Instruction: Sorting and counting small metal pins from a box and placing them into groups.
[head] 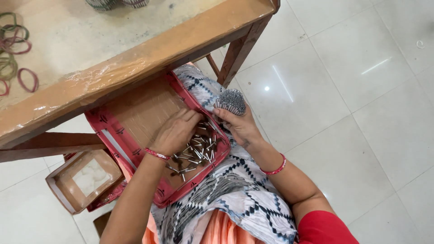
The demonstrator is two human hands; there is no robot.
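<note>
A red-edged cardboard tray (135,117) rests on my lap, partly under the table. Several small silver metal pins (199,151) lie loose in its right part. My left hand (176,131) reaches into the tray, fingers curled down over the pins. My right hand (242,126) is at the tray's right rim and grips a tight round bundle of the same silver pins (231,100), ends pointing up. Both wrists carry red bangles.
A wooden table (135,54) wrapped in clear plastic spans the upper left, with coloured rubber bands (18,49) on its top. A small open cardboard box (83,180) sits on the floor at my left. White glossy floor tiles (352,90) fill the right side.
</note>
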